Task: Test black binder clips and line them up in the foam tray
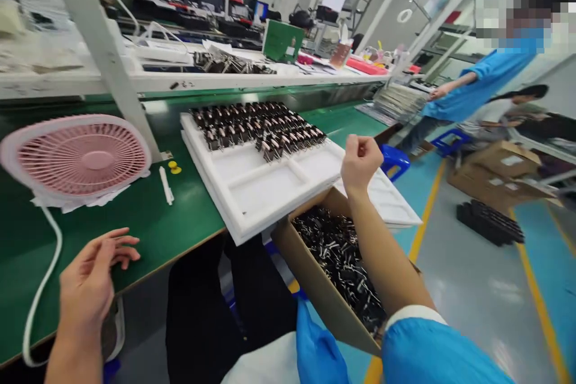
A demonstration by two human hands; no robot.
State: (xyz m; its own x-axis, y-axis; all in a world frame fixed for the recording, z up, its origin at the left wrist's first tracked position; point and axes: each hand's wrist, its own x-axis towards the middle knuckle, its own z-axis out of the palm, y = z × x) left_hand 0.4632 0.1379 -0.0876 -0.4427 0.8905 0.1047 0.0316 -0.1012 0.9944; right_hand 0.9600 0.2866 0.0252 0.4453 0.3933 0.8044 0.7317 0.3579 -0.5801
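On the table [148, 222] the fan [76, 159] stands at the left and the tray [256, 183] at the right. Small parts [256, 126] lie in the tray's far half. A box [333, 264] sits below its near edge.

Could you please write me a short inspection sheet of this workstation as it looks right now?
Surface: green bench, front edge near the person.
Job's things: white tray overhanging the bench edge, its far part filled with small dark parts; cardboard box of small dark parts below it.
Clutter: pink fan, white pen, yellow piece.
Hands: left hand open, fingertips on the bench; right hand closed in a fist above the tray, contents hidden.
Cables: white fan cable running off the bench edge.
Surroundings: people in blue at the next bench, cartons on the floor.
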